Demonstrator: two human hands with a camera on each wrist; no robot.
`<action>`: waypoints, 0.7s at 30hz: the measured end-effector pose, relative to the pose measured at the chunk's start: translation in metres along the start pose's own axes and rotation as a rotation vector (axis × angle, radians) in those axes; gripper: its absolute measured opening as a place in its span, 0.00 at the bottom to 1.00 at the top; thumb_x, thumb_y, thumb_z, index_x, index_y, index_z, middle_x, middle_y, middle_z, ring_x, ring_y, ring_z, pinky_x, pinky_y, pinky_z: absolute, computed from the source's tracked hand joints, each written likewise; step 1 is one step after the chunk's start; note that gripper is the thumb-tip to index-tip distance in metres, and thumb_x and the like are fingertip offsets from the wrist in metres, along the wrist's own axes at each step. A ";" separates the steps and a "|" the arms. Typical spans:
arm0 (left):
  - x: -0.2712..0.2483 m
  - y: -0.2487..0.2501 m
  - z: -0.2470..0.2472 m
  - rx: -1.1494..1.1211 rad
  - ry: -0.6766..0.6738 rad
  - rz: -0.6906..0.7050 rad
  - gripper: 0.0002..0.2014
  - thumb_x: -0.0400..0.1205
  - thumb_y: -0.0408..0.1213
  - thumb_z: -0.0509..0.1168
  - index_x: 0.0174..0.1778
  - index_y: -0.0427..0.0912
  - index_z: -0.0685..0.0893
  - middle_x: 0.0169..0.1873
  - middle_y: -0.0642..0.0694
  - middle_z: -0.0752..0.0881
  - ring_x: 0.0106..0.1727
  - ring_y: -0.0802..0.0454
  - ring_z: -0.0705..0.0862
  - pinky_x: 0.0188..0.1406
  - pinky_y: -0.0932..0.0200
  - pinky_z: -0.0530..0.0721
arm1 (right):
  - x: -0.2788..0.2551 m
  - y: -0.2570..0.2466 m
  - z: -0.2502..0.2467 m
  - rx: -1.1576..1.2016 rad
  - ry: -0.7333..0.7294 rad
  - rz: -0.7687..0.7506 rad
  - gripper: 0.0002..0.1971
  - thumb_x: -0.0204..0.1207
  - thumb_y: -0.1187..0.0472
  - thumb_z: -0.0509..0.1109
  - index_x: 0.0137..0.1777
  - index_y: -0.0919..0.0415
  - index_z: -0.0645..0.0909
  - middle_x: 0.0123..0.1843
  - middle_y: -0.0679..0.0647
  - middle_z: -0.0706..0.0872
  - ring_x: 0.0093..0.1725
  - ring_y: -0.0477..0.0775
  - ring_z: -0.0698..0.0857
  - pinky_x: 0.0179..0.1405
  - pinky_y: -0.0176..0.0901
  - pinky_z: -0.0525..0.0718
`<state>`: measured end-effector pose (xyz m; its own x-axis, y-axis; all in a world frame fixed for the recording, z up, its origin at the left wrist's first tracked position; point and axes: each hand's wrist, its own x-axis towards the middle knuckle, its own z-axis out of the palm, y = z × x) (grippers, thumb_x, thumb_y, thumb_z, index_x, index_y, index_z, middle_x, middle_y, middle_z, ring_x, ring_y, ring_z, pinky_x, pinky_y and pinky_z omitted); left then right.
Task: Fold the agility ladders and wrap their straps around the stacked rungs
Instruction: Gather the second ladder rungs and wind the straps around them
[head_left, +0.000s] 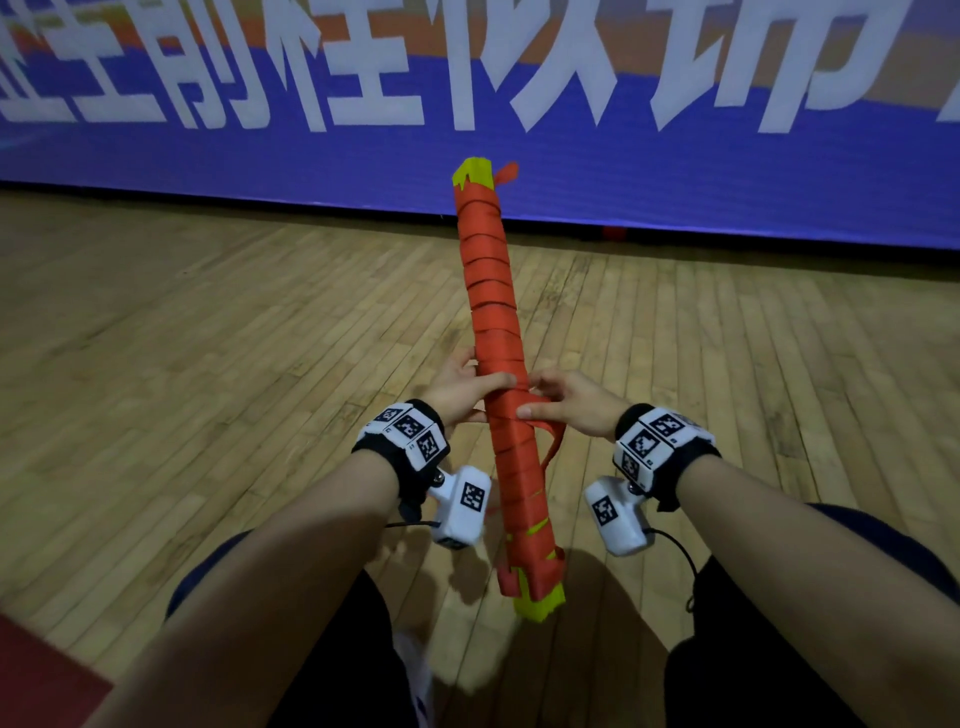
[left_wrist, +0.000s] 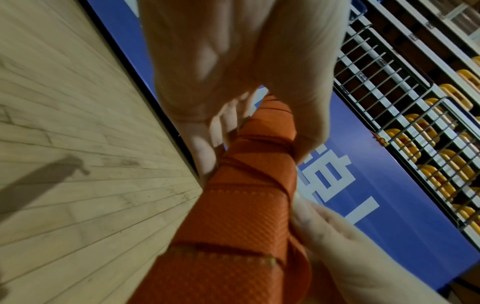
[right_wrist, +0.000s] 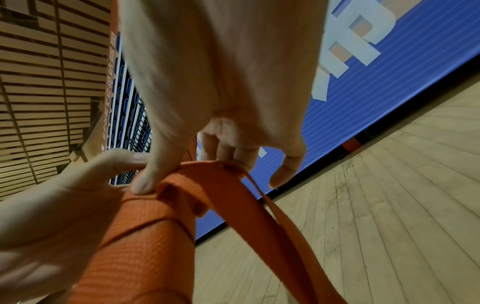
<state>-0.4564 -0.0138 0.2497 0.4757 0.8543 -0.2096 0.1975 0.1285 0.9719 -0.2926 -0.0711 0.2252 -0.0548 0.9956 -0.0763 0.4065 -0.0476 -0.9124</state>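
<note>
Between the hands, the wrapped rung bundle (head_left: 496, 332) runs near to far; left hand (head_left: 457, 387) grips it, right hand (head_left: 569, 405) pinches the loose strap (right_wrist: 233, 197) on its right.

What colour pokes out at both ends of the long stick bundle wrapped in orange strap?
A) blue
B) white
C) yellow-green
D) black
C: the stacked flat rungs show yellow-green at the near end and at the far end, beyond the wound orange webbing strap.
</note>
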 end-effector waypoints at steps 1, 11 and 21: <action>0.001 -0.001 0.000 -0.016 -0.022 -0.003 0.22 0.78 0.31 0.71 0.66 0.46 0.74 0.55 0.44 0.86 0.55 0.49 0.85 0.39 0.57 0.85 | -0.001 0.000 -0.001 0.011 -0.028 0.013 0.13 0.76 0.63 0.72 0.59 0.60 0.79 0.53 0.54 0.86 0.54 0.52 0.85 0.59 0.42 0.83; 0.014 -0.001 0.010 0.130 -0.051 -0.001 0.34 0.72 0.34 0.77 0.73 0.47 0.69 0.49 0.48 0.85 0.46 0.55 0.85 0.38 0.54 0.85 | 0.002 0.012 0.002 0.113 -0.037 0.104 0.25 0.76 0.65 0.71 0.71 0.67 0.69 0.62 0.69 0.83 0.60 0.66 0.85 0.64 0.60 0.82; 0.025 -0.003 0.011 0.151 -0.032 -0.008 0.42 0.72 0.35 0.78 0.79 0.51 0.64 0.48 0.48 0.83 0.51 0.48 0.85 0.35 0.52 0.86 | 0.009 0.014 -0.004 -0.002 0.056 0.121 0.19 0.74 0.60 0.75 0.60 0.65 0.75 0.48 0.57 0.84 0.44 0.52 0.84 0.50 0.44 0.83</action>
<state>-0.4354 0.0013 0.2406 0.4999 0.8368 -0.2233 0.3271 0.0564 0.9433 -0.2832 -0.0623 0.2133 0.0462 0.9855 -0.1630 0.4092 -0.1676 -0.8969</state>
